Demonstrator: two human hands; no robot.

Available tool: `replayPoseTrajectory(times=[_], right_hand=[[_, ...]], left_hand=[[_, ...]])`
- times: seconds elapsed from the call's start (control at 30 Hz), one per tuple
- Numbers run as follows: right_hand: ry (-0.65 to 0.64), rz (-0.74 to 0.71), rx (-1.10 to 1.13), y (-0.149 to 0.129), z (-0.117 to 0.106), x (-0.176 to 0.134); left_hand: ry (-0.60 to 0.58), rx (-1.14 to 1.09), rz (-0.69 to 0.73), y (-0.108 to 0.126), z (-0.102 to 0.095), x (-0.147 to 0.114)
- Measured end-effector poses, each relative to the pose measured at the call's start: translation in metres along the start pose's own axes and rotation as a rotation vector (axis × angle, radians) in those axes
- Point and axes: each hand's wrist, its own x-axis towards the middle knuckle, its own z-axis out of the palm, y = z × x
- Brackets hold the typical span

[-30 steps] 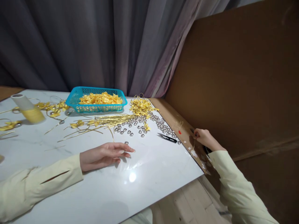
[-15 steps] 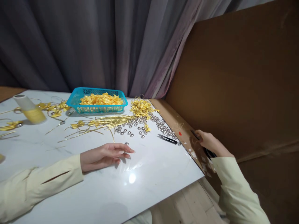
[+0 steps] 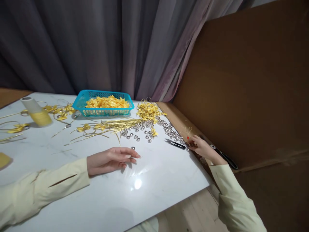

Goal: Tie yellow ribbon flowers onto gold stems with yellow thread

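Note:
My left hand (image 3: 112,160) lies palm side down on the white tabletop (image 3: 103,203), fingers loosely spread and holding nothing. Just past its fingers sits one silver bead (image 3: 133,148). At the table's right edge, my right hand (image 3: 201,149) reaches with bent, parted fingers beside the handle end of black thread snips (image 3: 176,144). Its fingertips are close to the snips and a stray bead; whether they touch is unclear. Behind this hand, a black-handled tool (image 3: 224,156), like scissors, rests on the brown ledge. Many silver beads (image 3: 170,130) are scattered beyond the snips.
A blue basket (image 3: 103,111) of yellow petal-like pieces stands at the back. Beside it are a bunch of yellow flowers (image 3: 148,110) and gold wire stems (image 3: 120,125). A yellow thread spool (image 3: 38,114) stands left. A brown panel (image 3: 253,80) rises on the right.
My right hand has moved left from the black-handled tool on the ledge to the table edge by the snips. The view has shifted slightly; my left hand stays put.

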Motion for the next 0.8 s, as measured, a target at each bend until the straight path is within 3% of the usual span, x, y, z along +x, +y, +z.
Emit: replayPoseTrajectory(times=[0.2, 0.4, 0.5, 0.63, 0.7, 0.8], right_hand=[[-0.014, -0.023, 0.075, -0.005, 0.001, 0.003], [0.099, 0.033, 0.122, -0.027, -0.016, -0.001], [0.091, -0.047, 0.161, -0.063, -0.024, 0.000], [-0.079, -0.323, 0.219, -0.138, -0.016, 0.010], [-0.171, -0.513, 0.162, -0.176, -0.007, 0.014], [-0.257, -0.717, 0.048, -0.222, 0.010, 0.019]], left_hand=[[0.013, -0.008, -0.011, 0.002, 0.001, -0.001], [0.009, -0.055, -0.014, 0.001, 0.001, 0.000], [0.034, -0.068, -0.015, -0.002, 0.000, 0.003], [0.067, 0.082, -0.037, 0.010, 0.011, -0.013], [0.037, 0.252, -0.066, 0.024, 0.026, -0.040], [0.000, 0.659, -0.062, 0.044, 0.052, -0.104]])
